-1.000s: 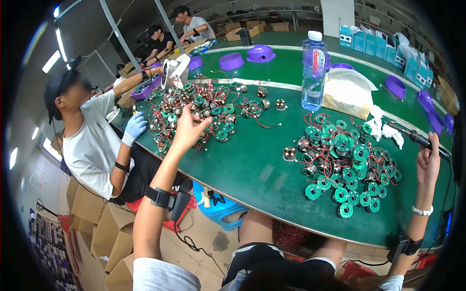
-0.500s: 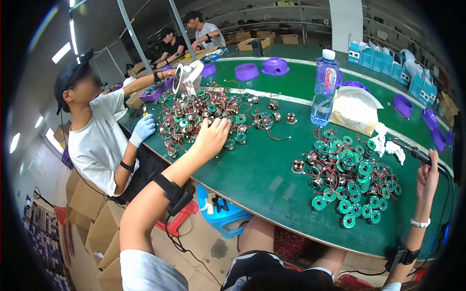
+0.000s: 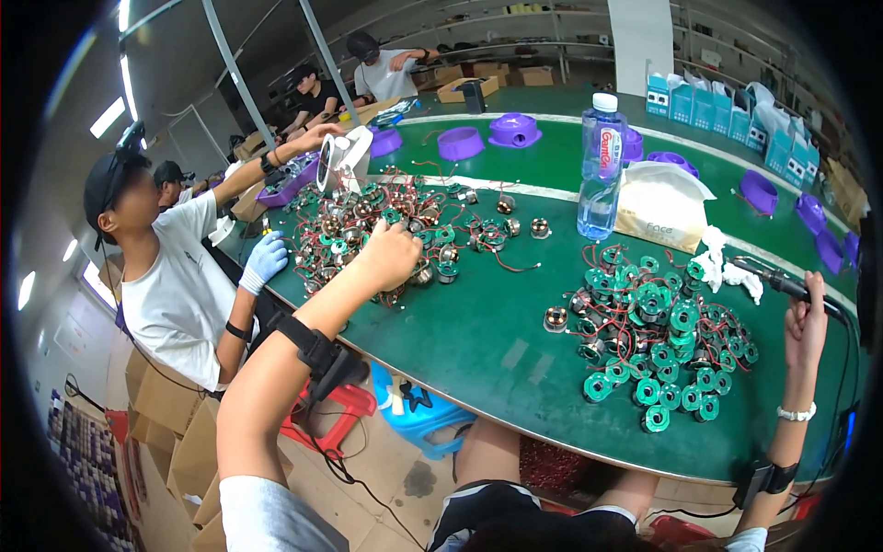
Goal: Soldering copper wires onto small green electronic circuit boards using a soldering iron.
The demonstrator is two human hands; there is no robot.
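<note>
My left hand [image 3: 391, 258] reaches into the far-left pile of small copper-wound motors [image 3: 340, 225] with green round boards and red wires. Its fingers are curled down among them, and what they grip is hidden. At the right edge of the table my right hand [image 3: 808, 322] is closed around the handle of a soldering iron [image 3: 789, 285]. The iron's tip points left, beside crumpled white tissue [image 3: 739, 276]. Between my hands lies a second pile of green-boarded motors [image 3: 648, 322], some with red wires. A single motor [image 3: 556, 319] stands just left of that pile.
A water bottle [image 3: 601, 170] and a tissue pack [image 3: 662, 207] stand behind the nearer pile. Purple bowl-shaped parts [image 3: 460, 143] lie on the green belt beyond. At left a co-worker [image 3: 170, 276], one hand gloved, touches a white round device [image 3: 342, 161]. Teal boxes [image 3: 727, 115] line the back.
My left hand has shifted slightly left within the far pile. My right hand keeps hold of the soldering iron. The co-worker at left has raised their head.
</note>
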